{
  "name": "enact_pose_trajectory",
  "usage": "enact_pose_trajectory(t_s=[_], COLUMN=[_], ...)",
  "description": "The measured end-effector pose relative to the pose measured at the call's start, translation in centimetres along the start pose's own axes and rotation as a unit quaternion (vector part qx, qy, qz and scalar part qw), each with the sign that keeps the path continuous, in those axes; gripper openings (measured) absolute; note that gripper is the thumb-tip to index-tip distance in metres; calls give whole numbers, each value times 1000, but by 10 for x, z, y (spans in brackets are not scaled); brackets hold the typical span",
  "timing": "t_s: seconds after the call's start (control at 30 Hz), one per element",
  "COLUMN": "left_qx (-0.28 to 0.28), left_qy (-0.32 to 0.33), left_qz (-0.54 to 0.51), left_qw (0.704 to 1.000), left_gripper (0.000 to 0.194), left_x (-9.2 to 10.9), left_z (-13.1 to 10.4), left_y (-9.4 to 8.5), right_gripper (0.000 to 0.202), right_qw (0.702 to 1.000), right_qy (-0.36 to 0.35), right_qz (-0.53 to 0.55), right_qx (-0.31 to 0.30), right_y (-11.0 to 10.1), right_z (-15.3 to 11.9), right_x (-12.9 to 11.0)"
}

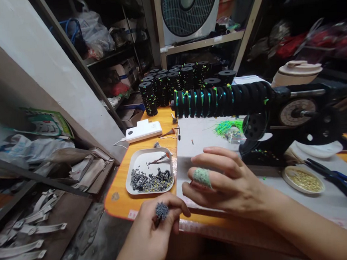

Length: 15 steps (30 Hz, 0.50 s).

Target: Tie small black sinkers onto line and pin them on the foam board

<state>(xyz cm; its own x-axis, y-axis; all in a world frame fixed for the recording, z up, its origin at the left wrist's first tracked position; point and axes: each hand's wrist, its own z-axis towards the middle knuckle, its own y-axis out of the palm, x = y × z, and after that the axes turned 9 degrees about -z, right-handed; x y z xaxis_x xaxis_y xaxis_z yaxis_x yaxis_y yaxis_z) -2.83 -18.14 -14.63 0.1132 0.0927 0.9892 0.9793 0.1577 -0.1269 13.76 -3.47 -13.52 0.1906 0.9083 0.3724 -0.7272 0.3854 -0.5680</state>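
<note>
Low in the middle, my left hand (162,231) is closed around a tight bundle of thin dark sticks with grey-blue tips (162,211). Just right of it, my right hand (228,181) hovers over the table's near edge, fingers curled and thumb close to the forefinger. Green tape (201,178) wraps that forefinger. Whatever lies between its fingertips is too small or hidden to make out. A white square tray (128,177) beyond my left hand holds many small grey, black and yellow pieces and a little orange-and-dark item.
A black machine (298,112) carries a horizontal ribbed roll (219,101) with green and yellow strands. Black spools (148,98) stand behind. Green strands (230,127) lie underneath. At right are a dish of gold bits (303,180) and dark scissors (340,185); at left, a white power bank (143,131).
</note>
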Motion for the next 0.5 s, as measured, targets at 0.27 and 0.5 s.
enact_pose_trajectory(t_s=[0.27, 0.5], left_qx=[139, 357], left_qy=[30, 215], left_qz=[-52, -140], left_qw=[988, 898], left_gripper=[23, 13], left_x=[4, 9], left_z=[-12, -12], left_y=[16, 46], right_gripper=[39, 25], right_qw=[993, 928], right_qy=[114, 108], right_qz=[14, 344], right_qx=[-32, -99], right_y=[2, -4], right_z=[6, 17], right_x=[22, -34])
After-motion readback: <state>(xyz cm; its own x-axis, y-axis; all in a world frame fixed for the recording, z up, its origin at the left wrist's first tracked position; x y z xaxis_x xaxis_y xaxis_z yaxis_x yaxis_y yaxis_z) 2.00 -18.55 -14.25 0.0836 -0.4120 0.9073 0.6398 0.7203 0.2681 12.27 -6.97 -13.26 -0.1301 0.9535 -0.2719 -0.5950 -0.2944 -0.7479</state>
